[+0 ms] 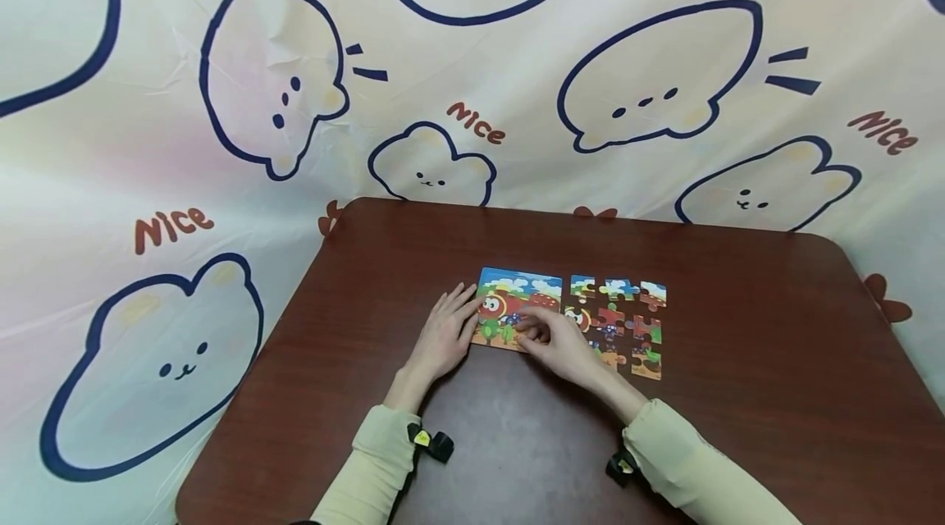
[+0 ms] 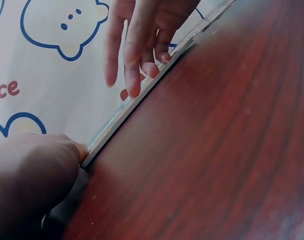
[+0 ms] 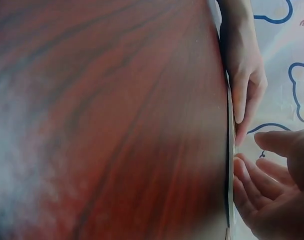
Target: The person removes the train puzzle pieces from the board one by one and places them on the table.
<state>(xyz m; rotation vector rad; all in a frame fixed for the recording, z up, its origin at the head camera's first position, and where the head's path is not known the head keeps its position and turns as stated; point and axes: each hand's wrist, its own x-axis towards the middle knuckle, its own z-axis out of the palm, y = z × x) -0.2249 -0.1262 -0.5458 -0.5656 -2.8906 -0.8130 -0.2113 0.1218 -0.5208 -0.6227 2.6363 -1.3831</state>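
A flat puzzle board [image 1: 520, 282] with a colourful picture of sky, clouds and a round red character lies on the table. My left hand [image 1: 445, 334] rests along the board's left edge, its fingers pointing forward. Over the board's lower right part is my right hand [image 1: 563, 342], fingertips down at the picture and thumb apart from them. Nothing shows between the right hand's thumb and fingers [image 3: 255, 186] in the right wrist view. From the left wrist view, the board's thin edge [image 2: 112, 131] lies flat on the tabletop.
Several loose jigsaw pieces [image 1: 618, 289] lie spread in rough rows just right of the board, some partly hidden behind my right hand. The brown wooden table [image 1: 753, 344] has rounded corners. A printed cloth [image 1: 531, 82] hangs around its back and sides.
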